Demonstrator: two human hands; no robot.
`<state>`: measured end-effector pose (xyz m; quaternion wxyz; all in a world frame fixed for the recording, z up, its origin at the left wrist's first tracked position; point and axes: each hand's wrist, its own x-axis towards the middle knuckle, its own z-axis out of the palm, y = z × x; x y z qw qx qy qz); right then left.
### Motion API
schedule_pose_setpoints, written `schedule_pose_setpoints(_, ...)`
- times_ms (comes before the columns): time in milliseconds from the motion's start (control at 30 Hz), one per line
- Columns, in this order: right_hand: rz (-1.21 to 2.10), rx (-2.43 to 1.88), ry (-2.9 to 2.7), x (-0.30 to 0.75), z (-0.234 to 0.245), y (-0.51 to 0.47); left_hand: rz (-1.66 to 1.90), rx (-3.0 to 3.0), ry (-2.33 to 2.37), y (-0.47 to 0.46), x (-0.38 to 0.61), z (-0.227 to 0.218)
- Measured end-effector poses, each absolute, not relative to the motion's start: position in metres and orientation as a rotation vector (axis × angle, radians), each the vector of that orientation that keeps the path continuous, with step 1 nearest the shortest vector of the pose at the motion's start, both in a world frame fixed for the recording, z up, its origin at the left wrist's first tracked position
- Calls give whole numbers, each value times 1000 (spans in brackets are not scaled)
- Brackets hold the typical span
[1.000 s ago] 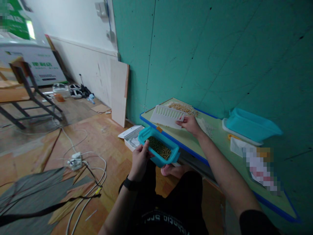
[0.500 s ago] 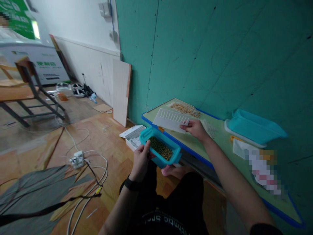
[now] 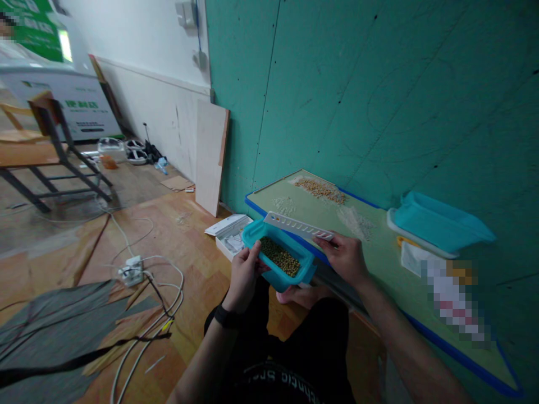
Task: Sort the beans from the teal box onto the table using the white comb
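Note:
My left hand [image 3: 243,275] is closed on the near rim of a blue plastic container [image 3: 310,274], thumb on top. Inside lie beans [image 3: 280,256], green at the far left and yellowish toward the right. In my right hand [image 3: 347,259] is a white slotted plastic plate [image 3: 295,226], pinched at its right end. The plate is held tilted, nearly edge-on to me, above the container's far rim and the table edge. On the pale green table [image 3: 387,275] lie a pile of yellow-orange kernels [image 3: 319,189], a whitish grain pile [image 3: 356,223] and scattered white grains [image 3: 283,206].
A second blue container [image 3: 446,224] stands on a white tray at the table's right. An opened white box [image 3: 229,238] is on the floor behind the held container. A power strip [image 3: 131,271] with loose cables lies left. A wooden chair [image 3: 50,151] stands farther off.
My right hand has lowered the slotted plate toward me and tilted it, from facing me to nearly edge-on. Scattered white grains now show on the table behind it. My left hand still holds the container.

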<state>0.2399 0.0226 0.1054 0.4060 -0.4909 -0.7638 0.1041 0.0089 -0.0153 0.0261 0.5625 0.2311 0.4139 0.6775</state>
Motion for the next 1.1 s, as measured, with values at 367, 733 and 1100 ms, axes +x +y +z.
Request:
schedule_pose_setpoints(367, 175, -1379, -1731, 259, 116, 176, 1561, 548, 982, -17, 4, 24)
schedule_pose_setpoints(733, 520, -1332, -1625, 262, 101, 207, 1559, 575, 991, -16, 0, 22)
schedule_pose_setpoints(1100, 684, -1234, -1607, 258, 100, 190, 1577, 543, 995, -15, -3, 24)
